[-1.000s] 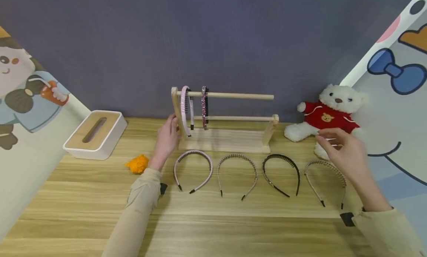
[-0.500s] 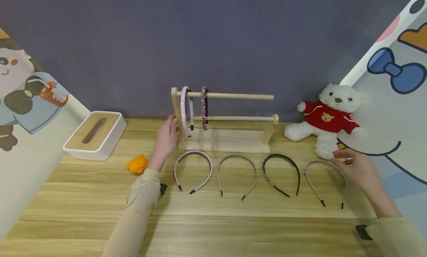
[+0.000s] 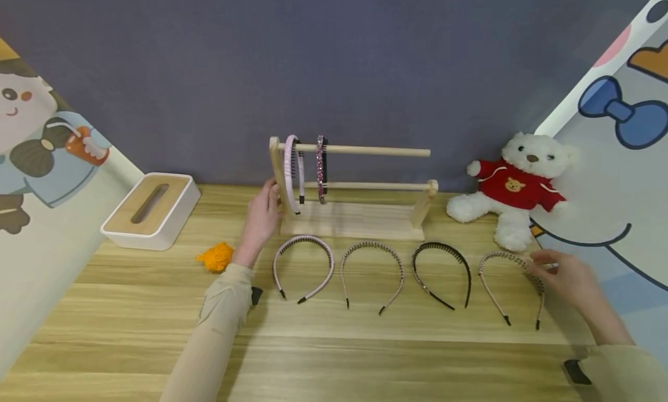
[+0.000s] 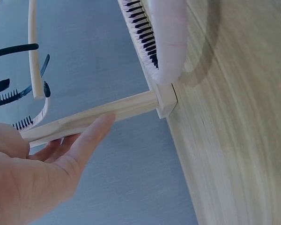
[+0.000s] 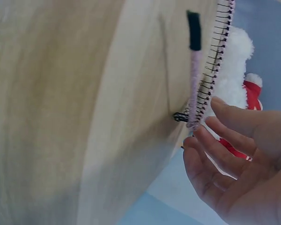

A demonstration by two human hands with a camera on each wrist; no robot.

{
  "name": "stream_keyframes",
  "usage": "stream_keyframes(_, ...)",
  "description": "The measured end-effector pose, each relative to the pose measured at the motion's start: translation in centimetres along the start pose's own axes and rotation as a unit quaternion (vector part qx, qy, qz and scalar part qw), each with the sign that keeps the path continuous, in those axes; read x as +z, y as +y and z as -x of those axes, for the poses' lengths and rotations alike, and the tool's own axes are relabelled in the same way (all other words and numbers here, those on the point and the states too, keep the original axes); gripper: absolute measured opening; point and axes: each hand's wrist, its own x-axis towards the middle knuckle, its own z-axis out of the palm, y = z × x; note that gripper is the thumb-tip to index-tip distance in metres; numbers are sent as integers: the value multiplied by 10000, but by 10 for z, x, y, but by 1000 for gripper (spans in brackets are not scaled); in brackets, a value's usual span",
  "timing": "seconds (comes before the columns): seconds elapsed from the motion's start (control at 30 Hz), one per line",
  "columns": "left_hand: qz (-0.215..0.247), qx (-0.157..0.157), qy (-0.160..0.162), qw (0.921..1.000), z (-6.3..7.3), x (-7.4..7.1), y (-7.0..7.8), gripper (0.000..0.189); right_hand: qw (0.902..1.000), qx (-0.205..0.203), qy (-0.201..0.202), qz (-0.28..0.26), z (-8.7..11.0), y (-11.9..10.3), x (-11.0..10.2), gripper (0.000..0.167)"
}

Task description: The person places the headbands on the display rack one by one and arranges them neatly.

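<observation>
My left hand (image 3: 261, 217) grips the left upright of a wooden headband rack (image 3: 360, 219). In the left wrist view the thumb lies along one side of that post (image 4: 131, 105), with fingers behind it. A pale pink headband (image 3: 289, 176) and a glittery pink-and-black headband (image 3: 320, 170) hang on the rack's upper rod. My right hand (image 3: 569, 281) is at the upper right of the rightmost toothed headband (image 3: 486, 286), which lies on the table. In the right wrist view its thumb and fingers are parted close beside this headband (image 5: 210, 86); contact is unclear.
Left of it on the table lie a black headband (image 3: 442, 245), a thin pink one (image 3: 371, 244) and a pale pink one (image 3: 304, 238). A white teddy bear in red (image 3: 514, 184) sits back right. A tissue box (image 3: 151, 207) and orange object (image 3: 216, 257) are left.
My right hand has come down from in front of the teddy bear to the right side of the rightmost headband. The left hand keeps its place on the rack's post.
</observation>
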Motion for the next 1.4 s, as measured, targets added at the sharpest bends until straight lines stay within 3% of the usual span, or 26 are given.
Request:
stream_keyframes(0.17,15,-19,-34,10000,0,0,0,49,9993,56,-356,-10,-3,5,4,27)
stream_keyframes(0.43,60,-30,-16,10000,-1,0,-1,48,9988,124,-460,93,-6,5,8,20)
stream_keyframes(0.77,122,-101,-85,9998,-1,1,-1,49,9995,151,-262,123,-5,4,7,12)
stream_keyframes(1.4,77,-22,-82,9999,0,1,-1,48,9994,310,-83,90,4,-5,-10,17)
